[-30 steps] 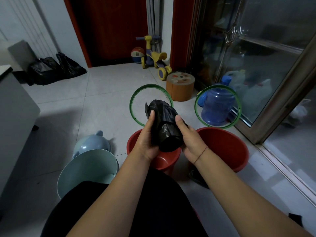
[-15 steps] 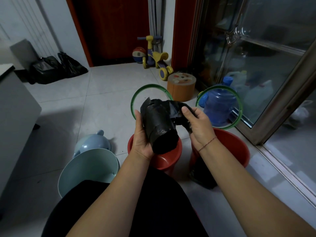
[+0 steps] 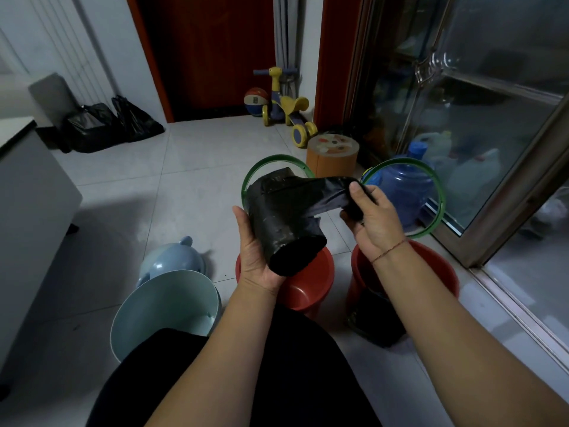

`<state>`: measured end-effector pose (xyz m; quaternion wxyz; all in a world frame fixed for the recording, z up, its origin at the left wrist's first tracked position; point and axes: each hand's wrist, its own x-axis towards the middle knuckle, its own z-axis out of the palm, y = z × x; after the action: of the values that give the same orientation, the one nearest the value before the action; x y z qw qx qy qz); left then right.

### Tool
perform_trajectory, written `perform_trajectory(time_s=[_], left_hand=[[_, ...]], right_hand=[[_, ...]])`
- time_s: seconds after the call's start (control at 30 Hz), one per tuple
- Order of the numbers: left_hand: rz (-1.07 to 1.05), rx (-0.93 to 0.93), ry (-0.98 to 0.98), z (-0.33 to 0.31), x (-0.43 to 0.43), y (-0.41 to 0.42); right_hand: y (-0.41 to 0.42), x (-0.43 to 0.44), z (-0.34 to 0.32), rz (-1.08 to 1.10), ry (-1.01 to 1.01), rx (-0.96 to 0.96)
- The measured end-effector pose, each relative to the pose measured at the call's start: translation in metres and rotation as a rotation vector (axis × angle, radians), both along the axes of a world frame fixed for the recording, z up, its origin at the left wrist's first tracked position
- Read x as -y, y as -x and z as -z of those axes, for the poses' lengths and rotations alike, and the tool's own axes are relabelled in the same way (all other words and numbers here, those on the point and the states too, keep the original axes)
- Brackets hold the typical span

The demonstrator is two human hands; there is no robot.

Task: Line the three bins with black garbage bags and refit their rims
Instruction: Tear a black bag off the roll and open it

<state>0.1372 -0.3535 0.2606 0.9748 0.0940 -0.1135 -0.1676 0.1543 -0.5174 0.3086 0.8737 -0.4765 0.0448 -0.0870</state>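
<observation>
Black plastic now stretches further to the right than half a second before: the right hand [image 3: 374,217] has pulled the free end of the garbage bag roll [image 3: 284,223] away from the roll. The left hand [image 3: 257,254], palm up, fingers curled, grips the roll above the middle red bin [image 3: 303,288]. The right hand pinches the bag end, thumb on top, above the right red bin [image 3: 431,266].

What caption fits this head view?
Left hand holds bag roll; right hand pulls a bag free above red bins.
</observation>
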Motion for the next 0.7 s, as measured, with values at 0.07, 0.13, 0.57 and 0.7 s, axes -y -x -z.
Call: perform_trajectory(time_s=[0.07, 0.13, 0.57, 0.7], left_hand=[[-0.035, 0.003, 0.034, -0.001, -0.002, 0.000], [-0.053, -0.006, 0.083, -0.001, -0.005, 0.000], [-0.171, -0.082, 0.066, 0.010, -0.022, -0.007], [-0.103, -0.119, -0.042, 0.009, -0.021, -0.008]], right_hand=[[-0.001, -0.003, 0.004, -0.003, -0.014, -0.003], [-0.003, -0.001, 0.005, 0.010, -0.017, -0.009], [-0.026, 0.055, 0.006, 0.171, -0.252, -0.013], [-0.003, 0.028, 0.026, -0.157, -0.477, -0.161]])
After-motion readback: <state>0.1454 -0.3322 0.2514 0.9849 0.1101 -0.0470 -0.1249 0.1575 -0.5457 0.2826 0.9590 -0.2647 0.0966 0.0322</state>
